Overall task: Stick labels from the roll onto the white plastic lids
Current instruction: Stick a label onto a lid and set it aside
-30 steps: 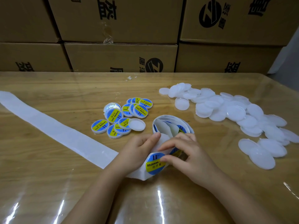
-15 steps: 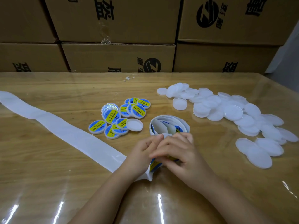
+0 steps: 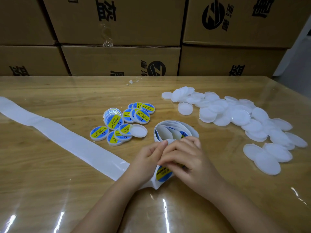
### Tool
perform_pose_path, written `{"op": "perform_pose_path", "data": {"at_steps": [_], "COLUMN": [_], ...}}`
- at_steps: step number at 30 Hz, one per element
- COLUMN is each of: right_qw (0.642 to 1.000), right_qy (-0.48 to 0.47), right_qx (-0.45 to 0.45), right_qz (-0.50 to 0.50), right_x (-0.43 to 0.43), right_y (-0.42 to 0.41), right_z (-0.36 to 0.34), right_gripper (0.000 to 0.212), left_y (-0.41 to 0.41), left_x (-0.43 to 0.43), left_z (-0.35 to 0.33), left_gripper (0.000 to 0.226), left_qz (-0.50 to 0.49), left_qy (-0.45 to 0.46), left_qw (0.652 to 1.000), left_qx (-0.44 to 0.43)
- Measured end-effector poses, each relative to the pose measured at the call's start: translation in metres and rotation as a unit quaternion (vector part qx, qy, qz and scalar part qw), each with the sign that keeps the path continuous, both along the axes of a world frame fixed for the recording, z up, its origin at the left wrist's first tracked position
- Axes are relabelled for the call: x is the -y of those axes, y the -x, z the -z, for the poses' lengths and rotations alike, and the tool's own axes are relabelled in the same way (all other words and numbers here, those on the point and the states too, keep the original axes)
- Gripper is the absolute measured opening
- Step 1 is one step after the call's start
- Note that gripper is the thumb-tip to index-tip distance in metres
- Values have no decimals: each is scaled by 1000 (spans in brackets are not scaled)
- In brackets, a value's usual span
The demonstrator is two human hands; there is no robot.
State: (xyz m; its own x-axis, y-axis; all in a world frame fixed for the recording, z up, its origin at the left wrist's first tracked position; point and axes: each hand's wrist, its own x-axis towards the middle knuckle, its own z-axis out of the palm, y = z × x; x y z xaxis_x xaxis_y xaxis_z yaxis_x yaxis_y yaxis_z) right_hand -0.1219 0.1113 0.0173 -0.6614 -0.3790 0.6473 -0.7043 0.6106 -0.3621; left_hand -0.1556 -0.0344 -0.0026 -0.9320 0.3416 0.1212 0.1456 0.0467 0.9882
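A loose roll of labels (image 3: 175, 130) lies in the middle of the table. Its strip bends toward me, and a blue and yellow round label (image 3: 162, 174) shows on the fold. My left hand (image 3: 146, 160) grips the backing strip at the fold. My right hand (image 3: 186, 158) lies over the label with its fingers curled on the label's edge. Several plain white lids (image 3: 239, 118) are heaped at the right. Several labelled lids (image 3: 127, 121) lie left of the roll, with one unlabelled lid (image 3: 138, 131) among them.
The used white backing strip (image 3: 55, 133) trails from my left hand to the table's left edge. Stacked cardboard boxes (image 3: 121, 61) stand along the far edge. A clear glossy sheet covers the wooden table (image 3: 50, 190).
Both hands closed together over the fold of the strip. The label, earlier fully visible between them, is now half covered by my right fingers.
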Motion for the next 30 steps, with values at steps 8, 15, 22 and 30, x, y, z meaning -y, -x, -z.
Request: {"op": "perform_pose_path", "data": {"at_steps": [8,15,22,30], "right_qw": [994,920,876,907], "right_qy": [105,369,434,345], "right_qx": [-18,130,190,191], "right_qz": [27,35,91,147], "right_x": [-1,-13,-18,-15], "right_y": [-1,1,7,6], "right_z": [-1,-12,-7,-7], "right_gripper": [15,12,22,17], "left_y": [0,-1,-2,-2], "left_x": [3,4,7,8], "left_z": [-4,0,-6,-7], "left_gripper": [59,31,17,20], "left_qz": [-31,-41,-4,30], "left_qy": [19,2,-65,-50], "left_qw": [999,999,998,998], "left_qx": [12,17,19,16]}}
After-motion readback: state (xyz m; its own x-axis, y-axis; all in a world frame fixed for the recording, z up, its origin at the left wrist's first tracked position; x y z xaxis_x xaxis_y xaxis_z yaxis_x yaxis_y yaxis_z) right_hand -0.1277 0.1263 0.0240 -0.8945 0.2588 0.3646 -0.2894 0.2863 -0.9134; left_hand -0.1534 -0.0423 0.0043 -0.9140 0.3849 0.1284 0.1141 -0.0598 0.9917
